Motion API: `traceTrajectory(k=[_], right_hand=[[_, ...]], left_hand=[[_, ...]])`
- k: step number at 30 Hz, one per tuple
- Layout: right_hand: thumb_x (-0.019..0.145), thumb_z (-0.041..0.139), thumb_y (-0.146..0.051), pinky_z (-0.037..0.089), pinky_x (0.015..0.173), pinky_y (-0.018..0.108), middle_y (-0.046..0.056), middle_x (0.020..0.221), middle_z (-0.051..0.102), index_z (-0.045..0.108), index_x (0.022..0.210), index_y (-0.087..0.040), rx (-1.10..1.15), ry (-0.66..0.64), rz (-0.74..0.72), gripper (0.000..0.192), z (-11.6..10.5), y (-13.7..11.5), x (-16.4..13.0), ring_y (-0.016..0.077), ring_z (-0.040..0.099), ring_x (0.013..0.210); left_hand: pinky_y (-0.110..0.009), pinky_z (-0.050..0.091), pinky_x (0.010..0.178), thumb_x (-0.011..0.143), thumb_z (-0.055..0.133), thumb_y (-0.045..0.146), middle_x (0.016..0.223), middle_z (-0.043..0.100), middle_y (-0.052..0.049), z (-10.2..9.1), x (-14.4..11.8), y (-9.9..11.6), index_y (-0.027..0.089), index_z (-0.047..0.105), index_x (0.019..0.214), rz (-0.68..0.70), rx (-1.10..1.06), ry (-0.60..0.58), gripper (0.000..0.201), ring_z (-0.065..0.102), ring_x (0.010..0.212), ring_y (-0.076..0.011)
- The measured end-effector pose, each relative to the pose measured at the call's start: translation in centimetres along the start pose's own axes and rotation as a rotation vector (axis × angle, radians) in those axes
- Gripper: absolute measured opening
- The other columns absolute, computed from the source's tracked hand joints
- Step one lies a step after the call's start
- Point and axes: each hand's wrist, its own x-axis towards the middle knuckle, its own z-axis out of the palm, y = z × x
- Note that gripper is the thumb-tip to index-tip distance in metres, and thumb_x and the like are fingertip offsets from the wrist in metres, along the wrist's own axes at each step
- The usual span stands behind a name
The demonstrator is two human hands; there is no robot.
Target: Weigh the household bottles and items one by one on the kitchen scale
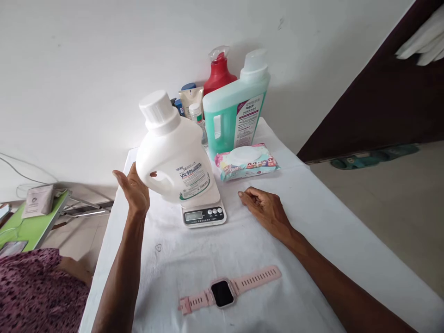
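The left hand (133, 187) is at the handle side of a white detergent jug (175, 155), palm against the jug's side with the thumb standing up. Whether the fingers reach through the handle cannot be told, so the grip reads as an open palm pressed to the plastic. The jug leans to the left, its ribbed white cap (157, 107) pointing up and away. Its lower edge sits on the platform of a small white kitchen scale (203, 210). The jug's label carries large dark Chinese characters, 衣物 among them, over a green band (the smaller print is too fine to read). The scale's display is grey and shows no legible figure; three round buttons sit beside it.

The right hand (265, 208) lies on the white-covered surface (312, 222) to the right of the scale, fingers loosely curled, holding nothing, apart from both scale and jug.

Behind the scale lies a flat pack of wet wipes (246, 162) with a pink and teal printed wrapper. Behind that stands a tall green detergent bottle (234, 113) with a pale cap and a label of small unreadable text. A red spray bottle (218, 74) and a few smaller tubes and bottles (192, 104) stand against the wall. Near the front edge of the surface a pink smartwatch (224, 292) lies flat with its strap laid out and its screen dark.
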Motion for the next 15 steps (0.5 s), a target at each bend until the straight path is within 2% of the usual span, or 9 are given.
traceTrajectory(k=[3, 5, 7, 10, 15], right_hand=[[0.096, 0.055, -0.06, 0.031, 0.056, 0.03, -0.003, 0.061, 0.048, 0.05, 0.066, -0.023, 0.002, -0.01, 0.022, 0.048, 0.0, -0.2, 0.0, 0.0131, 0.038, 0.056], [0.095, 0.055, -0.061, 0.032, 0.056, 0.03, -0.002, 0.062, 0.05, 0.05, 0.066, -0.023, 0.013, -0.017, 0.04, 0.048, -0.1, -0.2, 0.0, 0.0134, 0.041, 0.056], [0.094, 0.056, -0.062, 0.033, 0.056, 0.03, -0.002, 0.062, 0.052, 0.05, 0.066, -0.023, 0.025, -0.022, 0.052, 0.049, -0.1, -0.2, 0.0, 0.0138, 0.044, 0.057], [0.094, 0.056, -0.064, 0.033, 0.056, 0.03, -0.002, 0.063, 0.053, 0.05, 0.066, -0.023, 0.03, -0.024, 0.061, 0.049, -0.1, 0.0, 0.1, 0.014, 0.046, 0.056], [0.094, 0.056, -0.064, 0.033, 0.056, 0.029, -0.001, 0.064, 0.056, 0.052, 0.067, -0.023, 0.02, -0.029, 0.059, 0.049, 0.0, 0.2, 0.1, 0.0141, 0.048, 0.057]], left_hand=[[-0.029, 0.053, 0.068, 0.083, 0.046, 0.095, 0.072, 0.064, -0.005, -1.4, 0.2, -3.6, 0.021, 0.066, 0.08, -0.093, -0.015, 0.183, 0.077, 0.064, 0.074, -0.0185], [-0.028, 0.049, 0.062, 0.087, 0.053, 0.088, 0.07, 0.061, -0.003, -2.3, -0.4, -6.0, 0.021, 0.061, 0.076, -0.163, 0.048, 0.251, 0.068, 0.06, 0.067, -0.0162], [-0.028, 0.043, 0.056, 0.09, 0.057, 0.08, 0.06, 0.051, 0.001, -3.0, -1.1, -7.8, 0.022, 0.051, 0.068, -0.205, 0.164, 0.232, 0.062, 0.05, 0.058, -0.0144], [-0.028, 0.039, 0.055, 0.092, 0.062, 0.067, 0.054, 0.039, 0.004, -3.5, -2.0, -8.7, 0.024, 0.039, 0.062, -0.189, 0.307, 0.161, 0.057, 0.04, 0.055, -0.0132], [-0.028, 0.039, 0.061, 0.09, 0.064, 0.058, 0.059, 0.047, 0.003, -3.5, -2.3, -8.0, 0.022, 0.045, 0.063, -0.125, 0.429, 0.056, 0.049, 0.042, 0.061, -0.0138]])
